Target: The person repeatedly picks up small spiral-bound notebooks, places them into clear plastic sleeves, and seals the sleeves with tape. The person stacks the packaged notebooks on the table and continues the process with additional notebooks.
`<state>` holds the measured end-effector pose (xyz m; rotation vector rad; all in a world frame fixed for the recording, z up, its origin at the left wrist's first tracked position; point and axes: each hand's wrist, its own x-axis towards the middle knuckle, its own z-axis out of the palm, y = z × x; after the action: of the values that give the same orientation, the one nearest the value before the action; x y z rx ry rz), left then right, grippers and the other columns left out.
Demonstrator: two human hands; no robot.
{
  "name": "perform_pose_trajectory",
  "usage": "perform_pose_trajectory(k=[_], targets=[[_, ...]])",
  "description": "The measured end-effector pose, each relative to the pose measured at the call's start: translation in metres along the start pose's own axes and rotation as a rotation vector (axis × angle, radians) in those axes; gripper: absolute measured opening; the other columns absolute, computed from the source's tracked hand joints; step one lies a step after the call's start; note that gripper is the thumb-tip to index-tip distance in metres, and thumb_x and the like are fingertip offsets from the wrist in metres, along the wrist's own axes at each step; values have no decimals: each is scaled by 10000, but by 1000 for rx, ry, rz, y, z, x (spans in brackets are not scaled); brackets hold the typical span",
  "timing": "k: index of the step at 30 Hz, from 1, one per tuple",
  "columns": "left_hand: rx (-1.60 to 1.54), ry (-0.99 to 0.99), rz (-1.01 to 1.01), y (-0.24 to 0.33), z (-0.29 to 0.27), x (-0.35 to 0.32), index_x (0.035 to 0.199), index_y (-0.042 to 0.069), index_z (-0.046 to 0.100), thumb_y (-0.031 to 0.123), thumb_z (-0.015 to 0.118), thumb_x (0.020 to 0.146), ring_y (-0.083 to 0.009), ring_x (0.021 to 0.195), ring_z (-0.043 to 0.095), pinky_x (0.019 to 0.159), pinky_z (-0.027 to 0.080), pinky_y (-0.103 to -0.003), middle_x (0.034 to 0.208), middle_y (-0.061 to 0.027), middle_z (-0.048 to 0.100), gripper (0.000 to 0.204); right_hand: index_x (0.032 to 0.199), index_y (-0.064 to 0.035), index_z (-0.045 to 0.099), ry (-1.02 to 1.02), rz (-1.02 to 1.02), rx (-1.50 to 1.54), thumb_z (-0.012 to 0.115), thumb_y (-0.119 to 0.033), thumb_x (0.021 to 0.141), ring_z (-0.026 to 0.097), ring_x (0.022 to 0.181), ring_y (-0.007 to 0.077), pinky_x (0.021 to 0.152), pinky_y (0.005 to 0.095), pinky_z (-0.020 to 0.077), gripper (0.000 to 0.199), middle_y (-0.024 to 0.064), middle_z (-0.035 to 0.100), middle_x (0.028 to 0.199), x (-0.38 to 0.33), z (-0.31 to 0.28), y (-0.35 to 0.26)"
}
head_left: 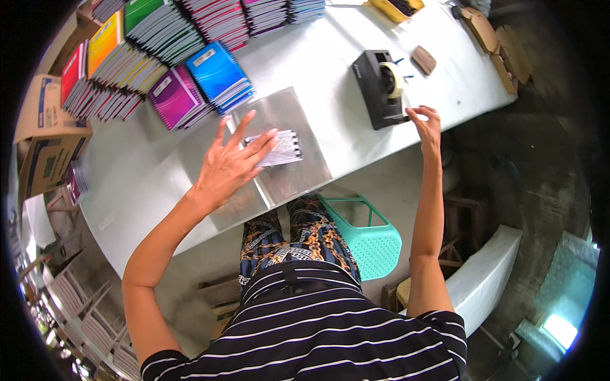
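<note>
Where the left hand (pixel 227 166) spreads, white slips (pixel 287 150) lie beneath.

Left hand (pixel 230 162) palm-down and splayed, right hand (pixel 428 126) apart, loosely curled

A small white packet (pixel 290 149), black marks along its right edge, lies flat just upper-left of centre; a black tape dispenser (pixel 368 89) stands upper right of centre.

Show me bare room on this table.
Bare table lies between the metal sheet and the black tape dispenser, and at the left, below the notebook stacks. Those stacks crowd the upper left; the left hand and a small white bundle occupy the sheet.
</note>
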<state>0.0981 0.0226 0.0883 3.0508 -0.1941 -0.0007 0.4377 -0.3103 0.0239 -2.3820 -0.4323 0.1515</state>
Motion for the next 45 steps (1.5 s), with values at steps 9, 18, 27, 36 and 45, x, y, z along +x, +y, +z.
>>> perform_pose_trajectory(k=[9, 18, 27, 36, 45], targets=[[2, -19, -24, 0, 4, -3, 1417, 240, 454, 253, 763, 747, -291, 1469, 144, 1179, 106, -574, 1518, 126, 349, 738, 823, -13, 666, -501, 366, 855, 725, -161, 833, 517, 1206, 305, 1026, 574, 402, 160, 215, 468, 1375, 15, 9, 23], [-5, 8, -29, 3, 2, -6, 1406, 234, 469, 240, 763, 751, -283, 1464, 165, 1171, 131, -572, 1507, 113, 368, 718, 747, -96, 749, 130, -33, -425, 762, -203, 667, 485, 1174, 297, 945, 466, 430, 134, 88, 591, 1234, -49, 14, 44], [-30, 60, -43, 4, 9, -8, 1381, 220, 496, 264, 717, 803, -272, 1453, 206, 1173, 149, -561, 1488, 109, 397, 620, 871, -4, 722, -627, 567, 1060, 740, -204, 838, 371, 566, 46, 515, 207, 271, 203, -36, 524, 666, -164, 68, -199], [-56, 70, -44, 7, 8, -11, 1392, 215, 488, 271, 696, 817, -263, 1450, 216, 1152, 209, -571, 1480, 106, 406, 615, 776, 22, 652, -379, 635, 972, 764, -199, 832, 333, 476, 30, 433, 227, 210, 255, -49, 467, 589, -216, 129, -213], [-422, 19, -159, -2, 17, 12, 1443, 180, 405, 361, 640, 871, -356, 1428, 243, 1119, 277, -580, 1547, -9, 306, 645, 792, -11, 647, -171, 379, 850, 696, -219, 900, 420, 475, 46, 427, 222, 280, 240, -39, 493, 580, -232, 164, -197]])
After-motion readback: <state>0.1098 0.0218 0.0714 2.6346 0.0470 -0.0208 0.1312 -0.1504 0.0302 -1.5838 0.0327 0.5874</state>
